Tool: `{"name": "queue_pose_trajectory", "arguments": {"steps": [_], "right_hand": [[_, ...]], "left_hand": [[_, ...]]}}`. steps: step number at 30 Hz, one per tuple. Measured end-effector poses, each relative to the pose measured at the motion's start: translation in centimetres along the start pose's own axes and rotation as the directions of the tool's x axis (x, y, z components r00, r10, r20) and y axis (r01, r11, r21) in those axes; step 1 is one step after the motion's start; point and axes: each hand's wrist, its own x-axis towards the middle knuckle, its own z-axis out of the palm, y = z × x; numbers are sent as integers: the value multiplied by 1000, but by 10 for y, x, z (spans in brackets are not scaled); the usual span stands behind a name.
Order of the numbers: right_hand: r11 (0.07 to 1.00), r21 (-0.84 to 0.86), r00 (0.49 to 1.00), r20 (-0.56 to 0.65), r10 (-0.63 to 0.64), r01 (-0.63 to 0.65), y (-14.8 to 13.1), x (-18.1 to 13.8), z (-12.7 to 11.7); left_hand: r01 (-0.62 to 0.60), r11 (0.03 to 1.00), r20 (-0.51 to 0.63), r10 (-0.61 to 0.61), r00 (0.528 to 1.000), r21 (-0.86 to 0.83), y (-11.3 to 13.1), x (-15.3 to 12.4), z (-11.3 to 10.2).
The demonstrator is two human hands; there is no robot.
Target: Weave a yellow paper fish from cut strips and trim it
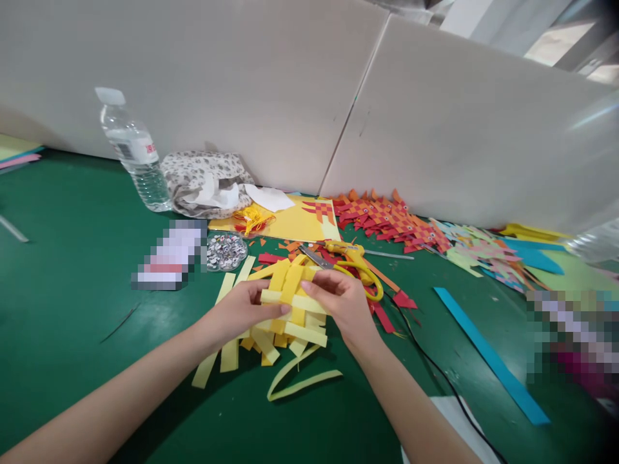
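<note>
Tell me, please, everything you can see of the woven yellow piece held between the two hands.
The woven yellow piece is made of flat strips that look like paper, deep yellow ones crossing pale yellow ones, over and under. Strip ends stick out unevenly at its edges. The left hand grips its left side, thumb along a pale strip; the right hand holds its right side, thumb on top. Loose pale strips lie near it on the green table; whether its underside touches anything is hidden.

Yellow weave [293, 296], scissors [320, 260], glue gun [346, 249]: one each.
</note>
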Motion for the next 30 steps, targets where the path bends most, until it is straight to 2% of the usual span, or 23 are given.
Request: {"name": "queue_pose_trajectory", "arguments": {"steps": [3,8,15,20,30], "right_hand": [[1000,-13,1000,4,-18,18,0,-1,2],[999,26,1000,-5,-22,22,-1,-2,6],[986,118,986,127,106,-121,-2,-2,7],[970,190,980,154,127,-155,2,0,3],[964,214,983,123,133,-157,4,2,2]], "left_hand": [[31,1000,22,-31,999,7,-2,-1,-1],[-12,1000,-51,11,999,-9,-3,-2,0],[-120,984,-162,98,982,-130,-4,-1,-2],[-131,988,-127,119,985,-88,-3,-1,-5],[-170,977,-286,127,950,-132,1,-1,-9]]}}
